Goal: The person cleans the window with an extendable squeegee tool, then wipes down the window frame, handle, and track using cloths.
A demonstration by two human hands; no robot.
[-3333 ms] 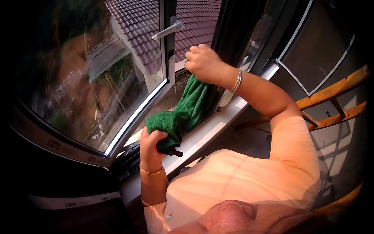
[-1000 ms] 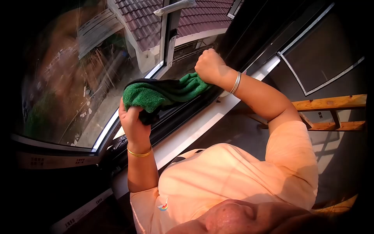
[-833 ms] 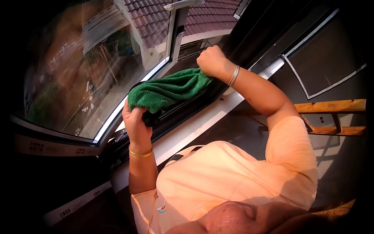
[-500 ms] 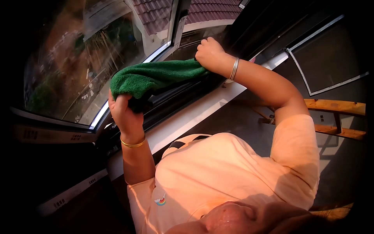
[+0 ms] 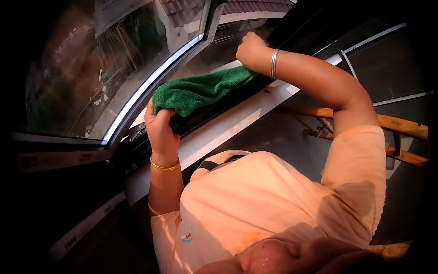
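Note:
A green towel is stretched between my two hands beside the window. My left hand, with a gold bangle on its wrist, is closed on the towel's left end; the thumb shows below the fold. Farther up and to the right, my right hand, wearing silver bangles, is closed in a fist at the towel's other end. That end narrows under the hand, and the grip itself is partly hidden. Just beyond the towel is the metal frame of a tilted-out window pane.
A white sill runs diagonally between my body and the window. At the right stands a wooden ladder-like frame, near a dark panel with light edging. Outside, a tiled roof shows through the glass.
Both hands have shifted to the right with the towel, the right one also slightly up. The towel now sits farther from the pane's lower left corner.

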